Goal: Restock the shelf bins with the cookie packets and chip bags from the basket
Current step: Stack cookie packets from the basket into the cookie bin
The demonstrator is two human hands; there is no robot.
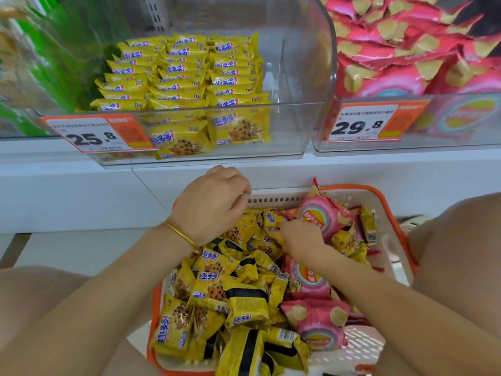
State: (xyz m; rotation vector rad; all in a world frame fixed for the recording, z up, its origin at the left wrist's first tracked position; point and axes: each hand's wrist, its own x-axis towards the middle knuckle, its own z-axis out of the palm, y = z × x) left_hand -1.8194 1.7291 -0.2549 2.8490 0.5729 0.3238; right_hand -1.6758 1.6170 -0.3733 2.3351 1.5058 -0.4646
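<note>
Orange-rimmed white basket (pixel 379 189), low centre: loose yellow cookie packets (pixel 214 280) on its left side, pink chip bags (pixel 314 321) on its right.
Left hand (pixel 214 204): over the basket's far left corner, fingers curled under, contents hidden.
Right hand (pixel 301 237): sunk among the packets beside an upright chip bag, fingers curled; grip cannot be told.
Clear cookie bin (pixel 298 77) and chip bin (pixel 461 126) sit above on the shelf.

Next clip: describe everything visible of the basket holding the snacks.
The white perforated plastic basket with an orange rim sits low before the white shelf base. Slots line its far wall; holes show in its bare right side. Yellow cookie packets heap its left, pink chip bags its right. The left hand curls over its far-left corner; the right hand digs among the packets. Its near edge is cut off.
</note>
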